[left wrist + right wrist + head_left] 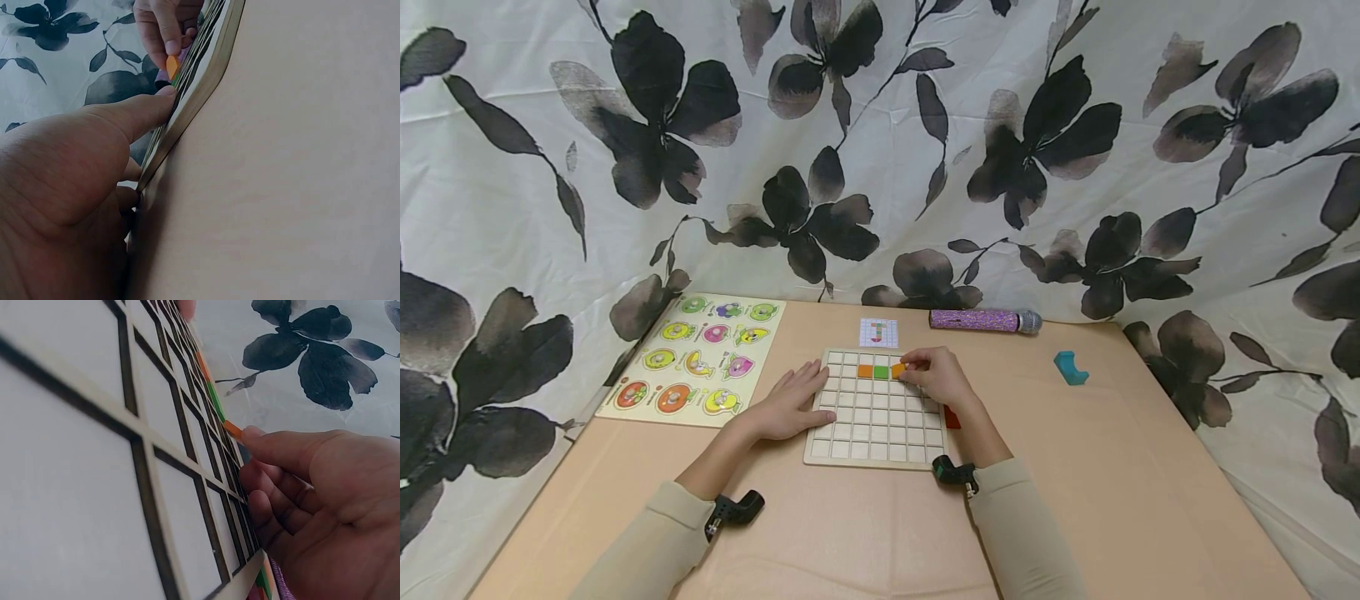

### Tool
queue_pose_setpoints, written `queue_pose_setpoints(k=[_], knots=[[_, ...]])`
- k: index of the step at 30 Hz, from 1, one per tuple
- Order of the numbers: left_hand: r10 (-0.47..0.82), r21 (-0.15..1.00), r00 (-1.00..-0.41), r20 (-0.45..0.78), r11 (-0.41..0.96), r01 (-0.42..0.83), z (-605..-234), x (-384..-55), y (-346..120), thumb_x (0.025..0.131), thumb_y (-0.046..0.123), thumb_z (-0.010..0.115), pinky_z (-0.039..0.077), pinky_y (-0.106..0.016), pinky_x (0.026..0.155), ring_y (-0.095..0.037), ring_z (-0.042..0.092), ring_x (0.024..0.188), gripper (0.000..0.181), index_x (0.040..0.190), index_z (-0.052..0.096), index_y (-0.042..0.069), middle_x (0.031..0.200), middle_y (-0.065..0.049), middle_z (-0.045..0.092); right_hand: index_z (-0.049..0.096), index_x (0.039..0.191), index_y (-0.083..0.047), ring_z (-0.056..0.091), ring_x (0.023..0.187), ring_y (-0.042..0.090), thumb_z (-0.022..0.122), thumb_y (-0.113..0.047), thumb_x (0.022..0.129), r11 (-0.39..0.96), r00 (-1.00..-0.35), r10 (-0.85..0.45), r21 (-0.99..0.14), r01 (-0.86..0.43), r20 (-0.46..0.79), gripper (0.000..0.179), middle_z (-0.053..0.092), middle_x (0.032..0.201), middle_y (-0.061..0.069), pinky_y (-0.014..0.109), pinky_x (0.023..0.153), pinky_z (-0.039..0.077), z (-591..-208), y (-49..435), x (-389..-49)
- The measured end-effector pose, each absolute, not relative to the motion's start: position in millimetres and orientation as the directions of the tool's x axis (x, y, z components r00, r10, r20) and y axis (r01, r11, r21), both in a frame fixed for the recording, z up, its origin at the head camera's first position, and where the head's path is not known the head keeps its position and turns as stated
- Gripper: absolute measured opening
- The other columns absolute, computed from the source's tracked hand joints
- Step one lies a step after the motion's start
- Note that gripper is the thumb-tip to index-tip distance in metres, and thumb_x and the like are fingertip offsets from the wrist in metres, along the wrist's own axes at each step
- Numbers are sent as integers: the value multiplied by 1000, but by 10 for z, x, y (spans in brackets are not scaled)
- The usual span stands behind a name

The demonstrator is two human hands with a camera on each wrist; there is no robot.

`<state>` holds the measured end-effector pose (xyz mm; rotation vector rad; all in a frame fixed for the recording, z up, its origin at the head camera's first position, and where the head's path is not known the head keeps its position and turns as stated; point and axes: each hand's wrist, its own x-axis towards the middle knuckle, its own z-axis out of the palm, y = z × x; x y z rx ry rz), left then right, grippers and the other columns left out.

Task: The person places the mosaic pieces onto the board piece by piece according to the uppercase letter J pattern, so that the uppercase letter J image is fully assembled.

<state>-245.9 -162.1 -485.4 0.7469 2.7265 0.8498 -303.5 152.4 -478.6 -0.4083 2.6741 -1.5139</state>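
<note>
A wooden grid board (850, 460) with white square cells lies on the table between both hands. My left hand (788, 407) rests at its left edge, fingers spread and the thumb lying over the rim. Two tiles sit side by side in an upper row: an orange tile (865, 371) and a green tile (881, 372). Just right of the green one, my right hand (942, 379) pinches another orange tile (233, 429) between thumb and finger, tilted at the cell. Behind the board lies a small pattern card (887, 333) with a coloured grid design.
A purple glittery microphone (976, 321) lies at the table's back edge. On the right is a teal curved piece (1070, 368). A sheet of fruit pictures (700, 367) lies at the left. A red piece (952, 418) shows partly beneath the right forearm. Floral cloth (880, 125) hangs behind.
</note>
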Motion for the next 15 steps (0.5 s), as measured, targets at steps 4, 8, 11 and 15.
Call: queue_pose_setpoints(k=[4,8,11,15], knots=[[517,574,-855,-30,710,409,-4855,-2458,-1624,101,44,65,2,-61,130,-42,5,162,89,162,24,-5,172,-27,10,79,110,-3,59,76,18,81,-8,90,513,-964,-250,-833,-208,87,21,71,90,8,25,66,50,-4799,1523,-3040],[517,575,-855,-28,708,410,-4853,-2459,-1625,101,45,65,1,-61,130,-42,5,162,89,163,23,-5,172,-27,10,79,111,-3,59,77,18,80,-9,91,530,-961,-262,-819,-220,89,21,71,90,8,25,67,50,-4791,1521,-3034],[517,576,-855,-26,707,410,-4852,-2459,-1625,101,46,64,1,-61,130,-43,5,162,90,163,23,-5,172,-27,11,79,111,-2,59,77,18,80,-9,92,539,-958,-272,-809,-233,95,21,71,90,8,26,67,50,-4787,1518,-3028],[516,571,-856,-27,711,410,-4852,-2457,-1627,101,46,64,1,-61,130,-42,5,162,90,163,23,-5,172,-26,11,79,110,-2,59,77,19,80,-8,91,559,-957,-273,-793,-240,97,20,71,89,8,26,68,50,-4793,1511,-3025]])
